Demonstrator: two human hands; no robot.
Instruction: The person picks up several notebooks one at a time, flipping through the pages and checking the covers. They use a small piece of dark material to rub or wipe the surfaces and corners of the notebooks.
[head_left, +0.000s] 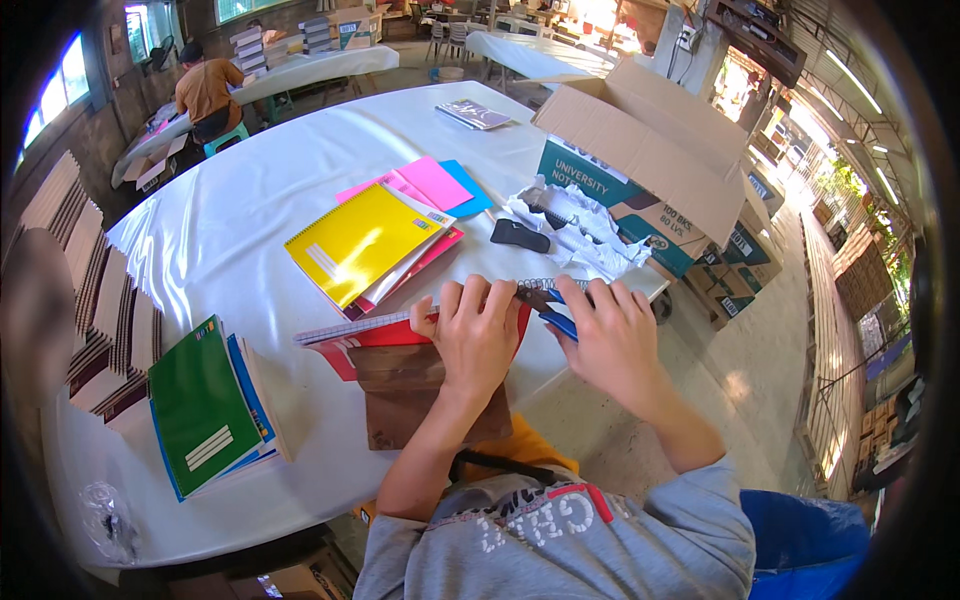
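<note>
My left hand [474, 335] is closed on the upper edge of a red spiral notebook [345, 345], which stands tilted against a brown wooden block [400, 385] in front of me. In my right hand [622, 338] is a pair of pliers with blue handles [560, 322]. The dark jaws meet the notebook's corner beside my left fingers, where a bit of wire coil shows. My left hand hides much of the notebook. Just beyond lie a yellow spiral notebook [365, 240] on top of others, and a black object [520, 236] beside crumpled white paper [590, 235].
Green and blue notebooks [205, 410] lie at the left, near tall notebook stacks [125, 330]. Pink notebooks [425, 182] and a small pile [473, 114] sit farther off. An open carton [640, 160] stands at the right. Another person [208, 90] sits at a far table.
</note>
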